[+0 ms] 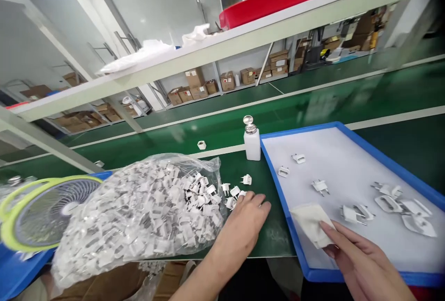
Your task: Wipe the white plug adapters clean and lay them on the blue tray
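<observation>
Right hand (363, 252) pinching white cloth (311, 224), lower right.
Left hand (247, 215) palm-down, frame centre, fingers at white plugs (235, 191); can't tell grip.

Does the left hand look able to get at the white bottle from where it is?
Probably yes: the bottle stands just beyond the left hand, and only a few small plugs lie between them, too low to block the way.

One cloth (309, 221), one fan (69, 208), one clearly visible bottle (252, 145)
</observation>
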`<control>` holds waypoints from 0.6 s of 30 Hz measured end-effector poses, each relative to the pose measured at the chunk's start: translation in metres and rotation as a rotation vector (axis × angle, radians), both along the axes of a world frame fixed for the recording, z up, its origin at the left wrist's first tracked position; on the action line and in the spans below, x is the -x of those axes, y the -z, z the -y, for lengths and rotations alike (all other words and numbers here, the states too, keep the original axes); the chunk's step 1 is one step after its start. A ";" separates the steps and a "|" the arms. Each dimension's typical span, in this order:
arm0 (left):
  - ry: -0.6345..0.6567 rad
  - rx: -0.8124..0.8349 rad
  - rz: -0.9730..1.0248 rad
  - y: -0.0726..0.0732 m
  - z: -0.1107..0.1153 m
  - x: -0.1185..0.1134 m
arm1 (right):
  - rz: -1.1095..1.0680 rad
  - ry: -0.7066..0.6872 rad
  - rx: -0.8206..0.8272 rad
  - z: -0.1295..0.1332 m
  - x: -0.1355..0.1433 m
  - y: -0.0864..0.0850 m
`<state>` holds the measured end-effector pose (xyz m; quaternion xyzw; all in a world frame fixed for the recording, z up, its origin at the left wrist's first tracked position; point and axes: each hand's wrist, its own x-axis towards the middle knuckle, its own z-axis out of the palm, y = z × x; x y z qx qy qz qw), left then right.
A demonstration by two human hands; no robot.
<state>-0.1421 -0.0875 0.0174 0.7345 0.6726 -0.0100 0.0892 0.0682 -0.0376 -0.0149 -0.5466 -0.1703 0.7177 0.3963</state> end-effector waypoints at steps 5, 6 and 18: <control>0.035 0.027 0.050 0.029 -0.008 -0.003 | 0.070 -0.057 -0.120 -0.004 0.007 -0.008; 0.023 0.033 0.057 0.037 -0.008 -0.004 | 0.078 -0.079 -0.144 -0.003 0.006 -0.007; -0.160 -0.346 0.605 0.094 0.062 0.015 | 1.097 -0.173 -1.435 0.045 0.046 0.040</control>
